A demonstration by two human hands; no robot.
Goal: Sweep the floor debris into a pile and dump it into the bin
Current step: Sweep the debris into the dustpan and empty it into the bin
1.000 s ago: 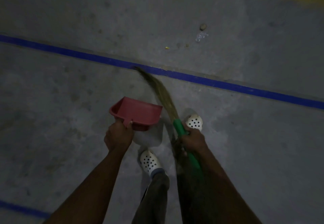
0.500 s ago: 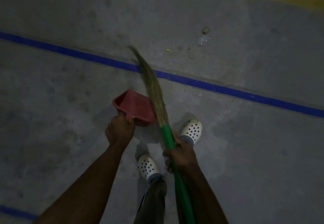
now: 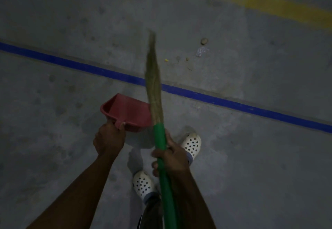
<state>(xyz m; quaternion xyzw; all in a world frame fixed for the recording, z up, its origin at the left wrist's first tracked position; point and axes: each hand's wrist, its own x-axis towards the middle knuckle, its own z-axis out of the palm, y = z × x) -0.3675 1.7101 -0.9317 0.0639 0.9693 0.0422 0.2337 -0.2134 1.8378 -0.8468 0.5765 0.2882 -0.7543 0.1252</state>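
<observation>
Gripping one red dustpan [image 3: 129, 110] with left hand [image 3: 109, 139], right hand [image 3: 173, 158] clamped on one broom [image 3: 159, 133], two white clogs [image 3: 191, 144] [image 3: 142, 184]

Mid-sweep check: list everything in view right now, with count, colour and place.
broom: 1, green handle, straw bristles, centre, crossing the blue line
dustpan: 1, red, left of the broom
pebble: 1, brownish, beyond the line, right of the bristles
plastic scrap: 1, clear, beside the pebble
yellow bit: 1, yellow, near the bristles
crumbs: few, brown, beside the scrap
blue line: 1, blue, diagonal
paint mark: 1, yellow, top right
floor: grey concrete
clogs: 2, white, bottom centre
left hand: grips the dustpan
right hand: grips the broom handle
</observation>
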